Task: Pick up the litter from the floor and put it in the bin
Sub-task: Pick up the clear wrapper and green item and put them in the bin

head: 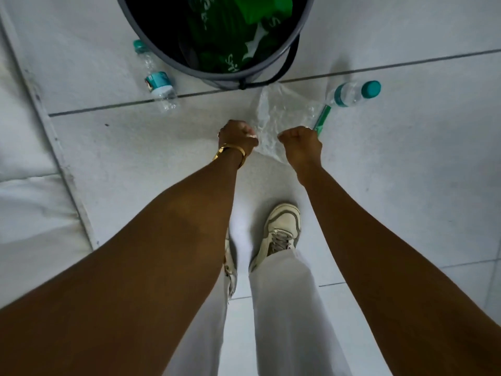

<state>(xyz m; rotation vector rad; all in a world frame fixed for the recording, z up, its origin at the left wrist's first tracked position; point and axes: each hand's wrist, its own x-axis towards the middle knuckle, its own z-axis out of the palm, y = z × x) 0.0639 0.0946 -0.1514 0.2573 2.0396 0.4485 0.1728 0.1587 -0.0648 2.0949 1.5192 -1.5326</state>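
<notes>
A crumpled clear plastic bag [282,112] lies on the white floor just in front of the grey-rimmed bin [162,50]. My left hand [237,137] and my right hand [301,143] are both closed on its near edge, one at each side. The bin holds green wrappers [244,31]. One clear bottle with a teal cap [158,82] lies to the left of the bin. Another clear bottle with a teal cap [355,93] lies to the right. A thin green stick-like item [322,118] lies by the bag, beside my right hand.
White floor tiles with dark grout lines surround the bin. A white cushioned surface [24,158] fills the left side. My white shoes [283,229] and white trousers stand below my hands. A black cord [284,66] hangs at the bin's right side.
</notes>
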